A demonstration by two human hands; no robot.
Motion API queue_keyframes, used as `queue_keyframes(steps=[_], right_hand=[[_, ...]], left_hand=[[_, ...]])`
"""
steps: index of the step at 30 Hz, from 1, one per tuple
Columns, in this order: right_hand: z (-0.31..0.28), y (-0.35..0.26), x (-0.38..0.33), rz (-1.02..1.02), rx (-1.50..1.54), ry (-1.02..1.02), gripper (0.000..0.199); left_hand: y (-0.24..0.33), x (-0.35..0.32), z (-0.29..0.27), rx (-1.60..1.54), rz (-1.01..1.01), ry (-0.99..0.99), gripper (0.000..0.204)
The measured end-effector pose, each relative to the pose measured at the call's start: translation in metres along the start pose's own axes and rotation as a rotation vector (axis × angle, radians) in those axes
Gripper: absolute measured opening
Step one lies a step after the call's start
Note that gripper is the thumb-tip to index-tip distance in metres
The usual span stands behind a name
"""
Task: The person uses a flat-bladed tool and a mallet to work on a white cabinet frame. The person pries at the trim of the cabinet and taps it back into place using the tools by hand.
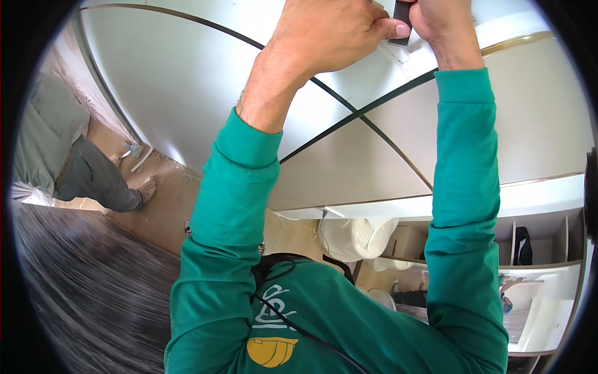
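Green sleeves (pixel 237 206) closest, both arms raised. Left hand (pixel 330 34) and right hand (pixel 439 25) pinch small dark block (pixel 402 19) between fingertips, pressing it against pale cabinet panel (pixel 187 81) overhead.

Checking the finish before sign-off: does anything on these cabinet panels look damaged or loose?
No damage shows. By the left hand and right hand, which grip a small dark tool, a strip of clear film lifts off the white panel.
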State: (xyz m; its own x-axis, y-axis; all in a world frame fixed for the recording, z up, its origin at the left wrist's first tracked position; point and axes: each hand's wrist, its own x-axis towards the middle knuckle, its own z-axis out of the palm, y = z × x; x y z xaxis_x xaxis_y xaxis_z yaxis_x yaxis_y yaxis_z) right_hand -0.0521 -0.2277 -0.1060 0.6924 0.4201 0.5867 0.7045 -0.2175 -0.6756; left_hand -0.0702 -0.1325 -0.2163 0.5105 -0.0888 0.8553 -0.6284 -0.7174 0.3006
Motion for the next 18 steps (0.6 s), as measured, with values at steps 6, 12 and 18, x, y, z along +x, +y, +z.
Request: queue_keyframes(steps=[6,12,18], right_hand=[[0.002,-0.001,0.002,-0.054,-0.022,-0.034,0.054],[0.004,-0.004,-0.003,-0.087,-0.044,-0.026,0.053],[0.0,0.0,0.002,0.017,-0.126,0.018,0.053]], left_hand=[[-0.003,0.001,0.006,0.049,0.017,0.033,0.047],[-0.004,0.001,0.007,0.046,0.024,0.079,0.047],[0.0,0.003,0.004,0.037,-0.001,0.043,0.045]])
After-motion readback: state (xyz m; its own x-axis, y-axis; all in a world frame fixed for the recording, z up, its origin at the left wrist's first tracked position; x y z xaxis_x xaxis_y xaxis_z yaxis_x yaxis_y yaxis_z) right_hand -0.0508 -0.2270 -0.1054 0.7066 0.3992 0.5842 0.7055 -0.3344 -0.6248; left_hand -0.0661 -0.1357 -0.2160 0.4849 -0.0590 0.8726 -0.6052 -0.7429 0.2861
